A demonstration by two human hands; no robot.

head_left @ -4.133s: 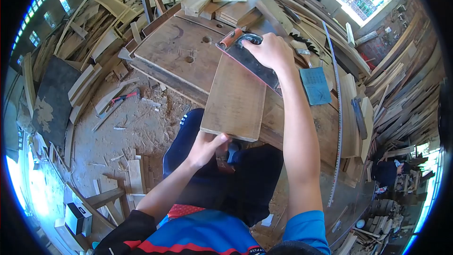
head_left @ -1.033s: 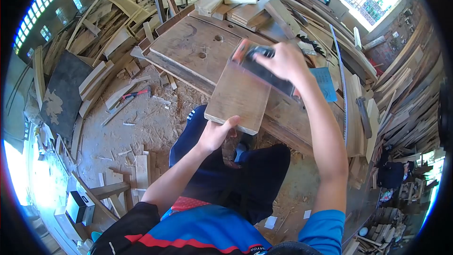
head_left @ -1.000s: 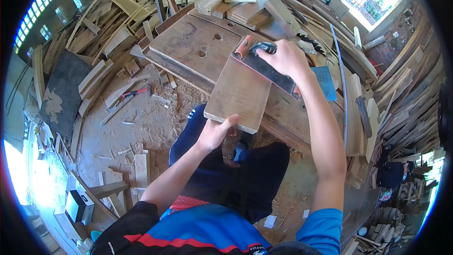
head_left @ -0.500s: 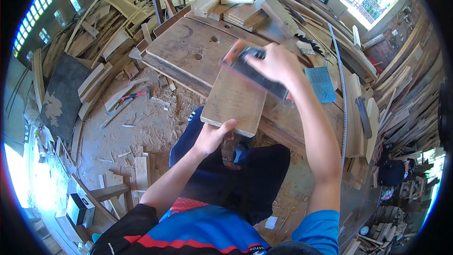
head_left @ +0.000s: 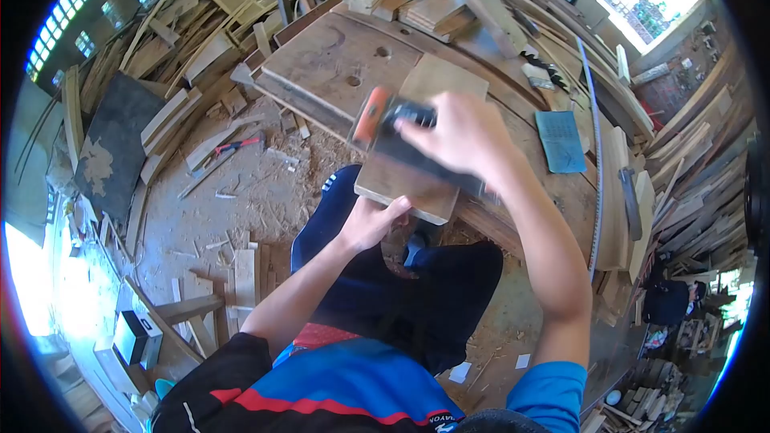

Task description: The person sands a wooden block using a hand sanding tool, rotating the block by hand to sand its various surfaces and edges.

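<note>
"Far left, quick?"

"Dark panel [head_left: 116, 112], flat, pale worn-looking patch. Then the floor [head_left: 265, 192], strewn with curled shavings [head_left: 303, 162]."

"Left hand [head_left: 375, 222]?"

"Closed on the near end of the wooden board [head_left: 411, 187]: thumb up top, fingers mostly hidden, presumably curled underneath."

"Where was the board?"

"Lying on the worktop [head_left: 321, 56], near end jutting past the edge toward the person. Straight sides, squared edges, pale brown, faint grain. Worktop looked darker, scuffed, with round holes."

"On top of the board?"

"The hand sander [head_left: 401, 151], set crosswise over the nearer part. Long black plate, rounded orange end at the left. Blurred, so I couldn't confirm contact all along."

"Right hand [head_left: 461, 132]?"

"Wrapped round the sander's grip, thumb toward the orange end. Grip shape was mostly covered."

"Step in hand?"

"Judging by pose and blur, a sanding stroke: one hand bracing, the other working the tool."

"And the next move called for?"

"Even pressure, I judged, plate kept level, left thumb clear of its path, board held from sliding."

"Right side?"

"Blue-green sheet [head_left: 561, 141], thin, roughly rectangular, lying flat; possibly sandpaper. Couldn't read the marks on it."
</note>
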